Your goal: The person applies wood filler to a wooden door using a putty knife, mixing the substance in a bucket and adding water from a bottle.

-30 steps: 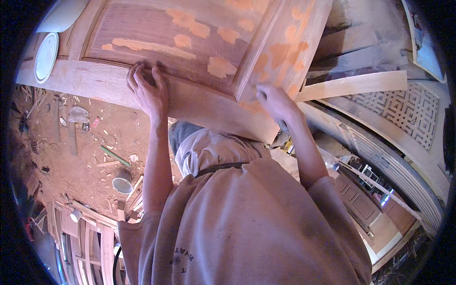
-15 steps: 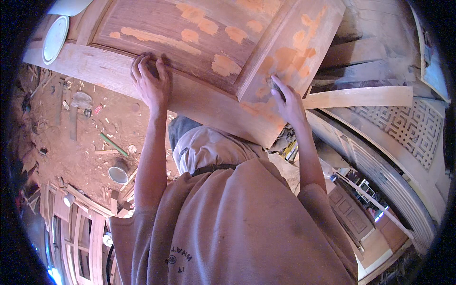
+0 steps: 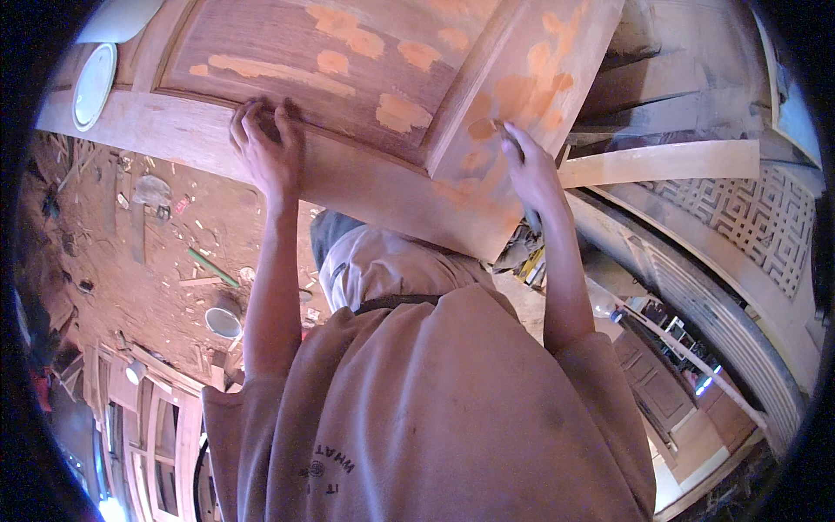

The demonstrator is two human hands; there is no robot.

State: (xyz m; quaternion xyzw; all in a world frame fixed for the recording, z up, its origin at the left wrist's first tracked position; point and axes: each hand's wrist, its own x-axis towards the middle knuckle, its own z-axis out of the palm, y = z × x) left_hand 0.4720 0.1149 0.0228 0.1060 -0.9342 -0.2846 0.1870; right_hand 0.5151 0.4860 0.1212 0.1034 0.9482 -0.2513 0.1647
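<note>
A wooden door panel (image 3: 365, 178) with a raised frame lies before me, marked with orange filler patches (image 3: 404, 113). My left hand (image 3: 268, 143) rests on its near rail, fingers bent and apart at the inner moulding, holding nothing. On the right-hand stile, my right hand (image 3: 532, 165) is closed, its fingertips pinching a small piece against the filler-smeared wood. That piece is mostly hidden by the fingers, so its kind does not show.
A round white lid (image 3: 94, 87) sits on the door's far left. Wood scraps, a green stick (image 3: 213, 267) and a white bucket (image 3: 223, 322) lie on the dirt floor at left. To the right are a pale board (image 3: 661, 163) and a lattice-cut panel (image 3: 748, 222).
My right hand has slid slightly up along the stile, its fingers closer together. My left hand stays on the rail. The whole view has shifted a little.
</note>
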